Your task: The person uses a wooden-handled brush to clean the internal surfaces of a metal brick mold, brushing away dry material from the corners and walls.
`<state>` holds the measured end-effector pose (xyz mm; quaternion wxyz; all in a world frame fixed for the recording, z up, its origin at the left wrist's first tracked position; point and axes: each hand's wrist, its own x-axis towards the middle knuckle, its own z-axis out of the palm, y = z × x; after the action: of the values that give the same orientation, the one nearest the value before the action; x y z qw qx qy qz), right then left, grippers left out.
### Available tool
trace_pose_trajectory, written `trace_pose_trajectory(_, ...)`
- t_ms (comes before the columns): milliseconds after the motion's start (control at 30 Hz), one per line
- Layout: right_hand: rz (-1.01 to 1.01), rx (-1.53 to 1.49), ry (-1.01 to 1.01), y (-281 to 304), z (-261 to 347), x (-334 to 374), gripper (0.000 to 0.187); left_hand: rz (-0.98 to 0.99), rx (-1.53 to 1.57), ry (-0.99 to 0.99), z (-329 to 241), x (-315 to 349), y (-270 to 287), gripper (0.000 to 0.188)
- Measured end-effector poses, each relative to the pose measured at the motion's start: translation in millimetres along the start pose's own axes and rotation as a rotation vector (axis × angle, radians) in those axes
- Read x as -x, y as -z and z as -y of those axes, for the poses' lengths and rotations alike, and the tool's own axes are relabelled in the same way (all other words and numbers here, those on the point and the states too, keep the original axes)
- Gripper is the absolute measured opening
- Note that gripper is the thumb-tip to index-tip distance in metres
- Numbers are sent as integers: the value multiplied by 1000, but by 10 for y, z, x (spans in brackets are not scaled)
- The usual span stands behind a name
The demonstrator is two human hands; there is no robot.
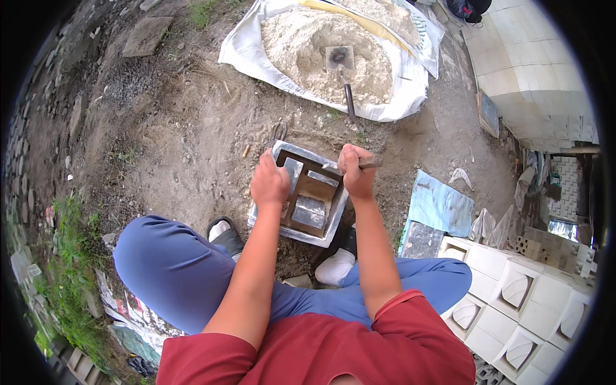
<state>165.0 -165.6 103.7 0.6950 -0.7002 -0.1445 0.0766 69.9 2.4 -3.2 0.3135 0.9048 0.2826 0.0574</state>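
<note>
A square metal mould (pixel 321 241) lies on the ground between my feet, its pale grey rim framing several metal blocks with brown gaps between them. My left hand (pixel 269 184) is closed on the mould's left side, fingers wrapped over the rim. Over the upper right corner, my right hand (pixel 356 172) grips a wooden-handled tool (pixel 371 162). The handle sticks out to the right of the fist, and a short pale end points left over the mould. My fist hides most of that tool, so its exact kind cannot be told.
Ahead, pale powder (pixel 289 48) is heaped on a white sack (pixel 247 48), with a square-bladed shovel (pixel 348 96) lying on it. A light-blue sheet (pixel 443 202) is at right, beside stacked pale blocks (pixel 491 266). A flat stone (pixel 147 36) and weeds (pixel 74 276) are at left.
</note>
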Motion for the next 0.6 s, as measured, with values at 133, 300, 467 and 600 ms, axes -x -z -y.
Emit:
trace_pose_trajectory(133,135,116,-31,170,-243,-34,50,-20,4,-13,-46,-31,-37,56)
trace_pose_trajectory(300,-21,-28,-23,244,-84,67,50,-43,-36,-26,-9,-18,-28,55)
trace_pose_trajectory(467,116,18,-161,288,-182,19,50,-43,-22,-8,15,2,-35,55)
trace_pose_trajectory(600,-11,-86,25,324,-214,152,47,-79,0,-61,-37,-3,-30,55)
